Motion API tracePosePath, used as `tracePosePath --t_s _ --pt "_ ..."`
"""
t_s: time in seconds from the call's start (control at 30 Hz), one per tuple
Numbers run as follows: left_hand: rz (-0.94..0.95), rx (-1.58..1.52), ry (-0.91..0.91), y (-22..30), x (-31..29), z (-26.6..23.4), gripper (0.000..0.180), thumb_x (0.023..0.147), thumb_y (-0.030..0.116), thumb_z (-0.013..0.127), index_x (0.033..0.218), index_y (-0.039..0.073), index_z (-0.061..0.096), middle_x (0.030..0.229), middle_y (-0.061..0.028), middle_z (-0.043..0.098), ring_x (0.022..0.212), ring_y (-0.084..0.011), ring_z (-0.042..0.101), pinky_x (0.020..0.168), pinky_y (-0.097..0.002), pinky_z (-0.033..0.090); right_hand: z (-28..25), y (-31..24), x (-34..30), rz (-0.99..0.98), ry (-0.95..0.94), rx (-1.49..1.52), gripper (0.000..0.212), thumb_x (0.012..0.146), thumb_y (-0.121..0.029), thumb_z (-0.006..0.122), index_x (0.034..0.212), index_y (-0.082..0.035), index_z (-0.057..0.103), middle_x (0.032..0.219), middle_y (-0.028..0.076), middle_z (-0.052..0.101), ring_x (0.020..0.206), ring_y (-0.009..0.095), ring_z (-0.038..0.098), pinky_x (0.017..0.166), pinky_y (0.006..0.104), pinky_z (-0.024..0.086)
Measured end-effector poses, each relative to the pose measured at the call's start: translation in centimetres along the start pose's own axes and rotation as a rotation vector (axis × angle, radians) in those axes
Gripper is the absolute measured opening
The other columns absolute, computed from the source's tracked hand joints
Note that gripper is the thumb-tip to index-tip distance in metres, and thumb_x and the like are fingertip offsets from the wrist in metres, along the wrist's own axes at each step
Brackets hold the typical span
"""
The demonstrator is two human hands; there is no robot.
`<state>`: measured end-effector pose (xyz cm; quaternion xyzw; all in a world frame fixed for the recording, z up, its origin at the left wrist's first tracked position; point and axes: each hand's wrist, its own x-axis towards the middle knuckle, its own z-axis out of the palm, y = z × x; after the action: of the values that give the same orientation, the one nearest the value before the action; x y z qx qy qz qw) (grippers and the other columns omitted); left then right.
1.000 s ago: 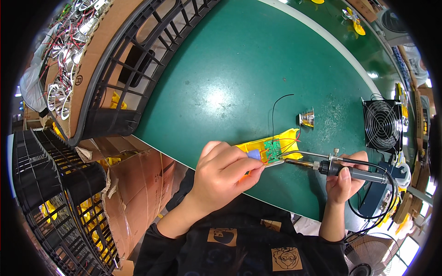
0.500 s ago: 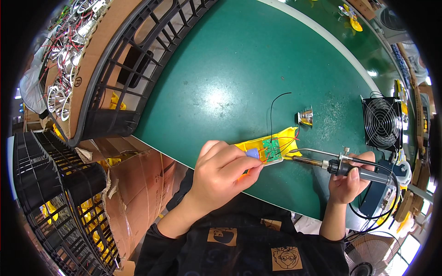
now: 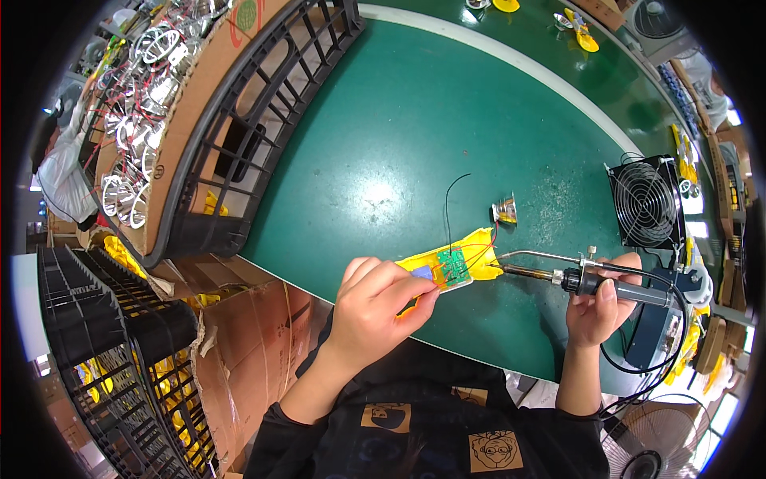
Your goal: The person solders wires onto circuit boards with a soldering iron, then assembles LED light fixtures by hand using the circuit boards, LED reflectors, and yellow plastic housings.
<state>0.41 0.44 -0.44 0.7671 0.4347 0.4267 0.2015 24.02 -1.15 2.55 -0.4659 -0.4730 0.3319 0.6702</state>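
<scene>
My left hand point(image 3: 379, 307) has thumb and forefinger pinched at the lower left edge of a small green circuit board point(image 3: 453, 265). What lies between those fingertips is hidden. The board rests in a yellow plastic housing point(image 3: 481, 242), beside a blue block-shaped part point(image 3: 423, 273). Thin red and black wires run from it. In my right hand point(image 3: 594, 319) is a soldering iron point(image 3: 576, 281) with a curved metal tube along it. Its tip points left, close to the housing's right end. A silver reflector cup point(image 3: 505, 210) sits on the table just beyond.
The green table point(image 3: 383, 144) has a black plastic crate point(image 3: 263, 128) along its left side. Behind that, a cardboard box holds several reflectors point(image 3: 152, 88). A black fan point(image 3: 645, 203) and a dark soldering station point(image 3: 650, 339) stand at right. Lower left are black crates point(image 3: 152, 351) with yellow parts.
The whole view has shifted, so the table and its objects appear further left. The iron's tip is slightly farther from the board. Both hands keep their grip.
</scene>
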Motion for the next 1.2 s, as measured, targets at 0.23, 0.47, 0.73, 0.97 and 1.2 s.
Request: tracePosePath --t_s 0.23,0.47,0.73,0.97,1.2 --pt "0.04 0.013 0.011 0.1 -0.3 -0.1 0.014 0.054 0.001 0.068 0.064 0.007 0.059 0.058 -0.0025 0.051 0.051 -0.017 0.047 0.051 -0.0282 0.035 -0.4 -0.1 -0.3 -0.035 0.02 0.063 0.024 0.072 -0.017 0.057 0.078 -0.002 0.039 0.06 0.004 0.043 0.041 0.007 0.038 0.037 0.0174 0.033" --pt "-0.04 -0.015 0.042 0.5 -0.9 -0.7 0.024 0.052 0.005 0.07 0.073 0.006 0.06 0.065 -0.0045 0.051 0.059 -0.0189 0.05 0.058 -0.0286 0.041 -1.7 -0.2 0.5 -0.065 0.042 0.108 0.024 0.072 -0.017 0.057 0.077 -0.002 0.039 0.059 0.004 0.043 0.041 0.006 0.037 0.04 0.0185 0.034" --pt "-0.054 0.185 -0.353 0.2 4.1 -2.1 0.037 0.053 0.015 0.072 0.084 0.002 0.058 0.08 -0.0107 0.057 0.072 -0.0238 0.055 0.064 -0.0308 0.045 -3.5 0.2 1.7 -0.14 0.269 0.15 0.027 0.074 -0.023 0.055 0.077 -0.003 0.037 0.06 0.004 0.039 0.041 0.007 0.037 0.037 0.0176 0.031" --pt "-0.057 0.265 -0.028 -4.8 18.9 -0.1 0.032 0.063 0.017 0.069 0.086 -0.001 0.056 0.077 -0.0109 0.056 0.074 -0.0172 0.056 0.064 -0.0275 0.044 -3.1 1.2 0.8 -0.018 0.259 0.053 0.031 0.074 -0.027 0.055 0.075 -0.003 0.036 0.058 0.004 0.039 0.039 0.006 0.035 0.037 0.0192 0.033" --pt "-0.189 0.506 -0.013 -15.0 37.3 5.6 0.035 0.065 0.031 0.066 0.082 0.001 0.058 0.071 -0.0104 0.06 0.062 -0.0216 0.057 0.059 -0.0304 0.043 -4.2 3.8 -1.0 0.107 0.175 -0.017 0.022 0.062 -0.012 0.056 0.075 0.002 0.045 0.069 0.011 0.047 0.058 0.014 0.045 0.053 0.0252 0.037"
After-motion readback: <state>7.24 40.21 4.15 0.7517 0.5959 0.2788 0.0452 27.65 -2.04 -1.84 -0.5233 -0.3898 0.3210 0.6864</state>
